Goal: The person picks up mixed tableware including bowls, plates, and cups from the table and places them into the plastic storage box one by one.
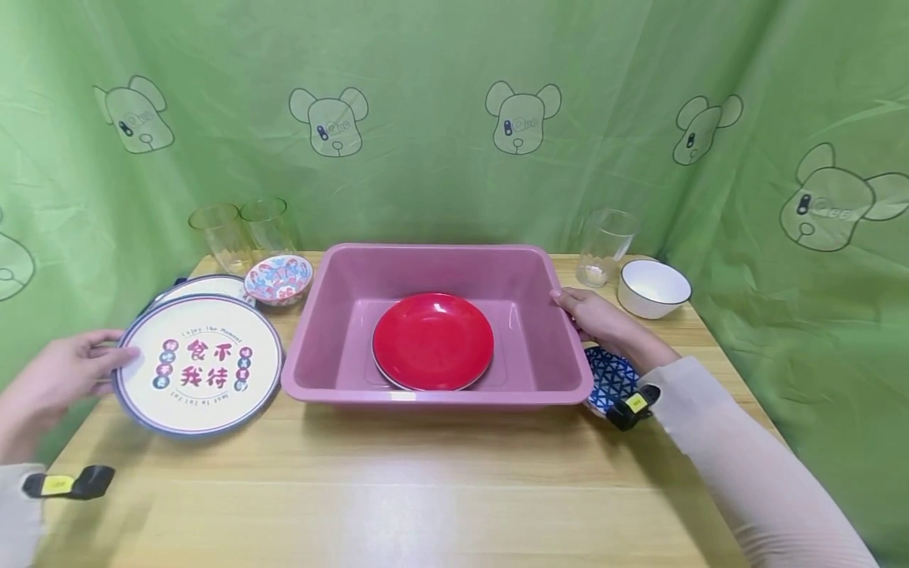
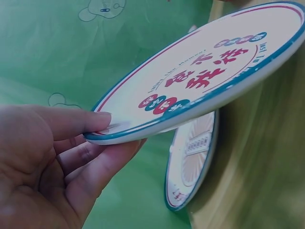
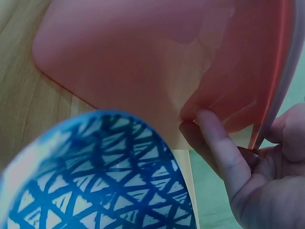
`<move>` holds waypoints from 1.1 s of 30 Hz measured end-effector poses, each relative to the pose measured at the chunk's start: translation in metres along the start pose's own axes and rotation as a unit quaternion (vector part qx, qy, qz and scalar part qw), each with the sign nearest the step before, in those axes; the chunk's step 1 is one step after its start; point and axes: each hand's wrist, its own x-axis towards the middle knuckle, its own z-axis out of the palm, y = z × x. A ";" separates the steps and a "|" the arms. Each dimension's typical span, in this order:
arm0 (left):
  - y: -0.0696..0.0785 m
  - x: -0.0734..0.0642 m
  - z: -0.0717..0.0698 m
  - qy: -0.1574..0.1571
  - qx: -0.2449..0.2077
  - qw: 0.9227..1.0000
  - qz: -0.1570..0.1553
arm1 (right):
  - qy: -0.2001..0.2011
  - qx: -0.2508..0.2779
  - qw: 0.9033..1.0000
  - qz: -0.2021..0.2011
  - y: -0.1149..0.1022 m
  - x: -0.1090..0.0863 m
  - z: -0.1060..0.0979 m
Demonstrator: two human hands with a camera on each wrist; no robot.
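Observation:
My left hand (image 1: 74,367) pinches the left rim of a round white plate (image 1: 202,363) with a blue edge and printed characters. In the left wrist view the thumb lies on the plate's face (image 2: 205,71) and fingers sit underneath; the plate is tilted and raised. Behind it lies another white plate (image 2: 190,157). My right hand (image 1: 596,315) grips the right rim of a pink plastic basin (image 1: 436,397), thumb on one side and fingers beneath the lip. A red plate (image 1: 433,339) lies inside the basin. Close to the right wrist is a blue-and-white triangle-patterned dish (image 3: 105,176).
A small patterned bowl (image 1: 278,278) and two glasses (image 1: 229,241) stand at the back left. At the back right are a clear glass (image 1: 604,248) and a white bowl (image 1: 653,290) with a dark rim. A green curtain (image 1: 426,181) encloses the wooden table (image 1: 398,489).

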 end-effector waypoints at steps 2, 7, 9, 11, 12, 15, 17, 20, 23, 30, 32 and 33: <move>0.001 0.000 -0.002 0.010 -0.007 1.000 0.004 | 0.000 -0.001 1.000 0.000 0.000 0.000 0.000; 0.005 0.000 -0.009 0.038 -0.058 0.997 0.021 | -0.003 -0.003 1.000 0.000 -0.001 0.000 0.000; 0.009 -0.001 -0.011 0.051 -0.073 0.996 0.026 | -0.003 -0.005 1.000 0.000 -0.001 0.000 -0.001; 0.013 -0.002 -0.012 0.063 -0.076 0.995 0.028 | -0.004 -0.010 1.000 0.001 -0.002 0.000 -0.001; 0.016 -0.002 -0.013 0.069 -0.078 0.994 0.028 | -0.003 -0.012 1.000 0.002 -0.002 0.000 -0.001; 0.020 -0.003 -0.015 0.081 -0.089 0.992 0.028 | -0.001 -0.027 1.000 0.004 -0.003 0.001 -0.002; 0.021 -0.002 -0.018 0.085 -0.109 0.990 0.034 | 0.001 -0.040 0.999 0.004 -0.004 0.001 -0.002; 0.022 -0.001 -0.021 0.089 -0.133 0.986 0.047 | 0.002 -0.059 0.998 0.003 -0.005 0.001 -0.002; 0.026 0.001 -0.024 0.096 -0.154 0.982 0.058 | 0.005 -0.078 0.997 0.003 -0.006 0.002 -0.003; 0.041 0.004 -0.026 0.114 -0.155 0.980 0.059 | 0.019 -0.139 0.990 -0.023 -0.009 0.004 -0.008; 0.046 0.005 -0.026 0.119 -0.148 0.980 0.057 | 0.019 -0.149 0.988 -0.028 -0.010 0.004 -0.009; 0.048 0.005 -0.026 0.120 -0.147 0.980 0.056 | 0.018 -0.154 0.987 -0.030 -0.011 0.004 -0.010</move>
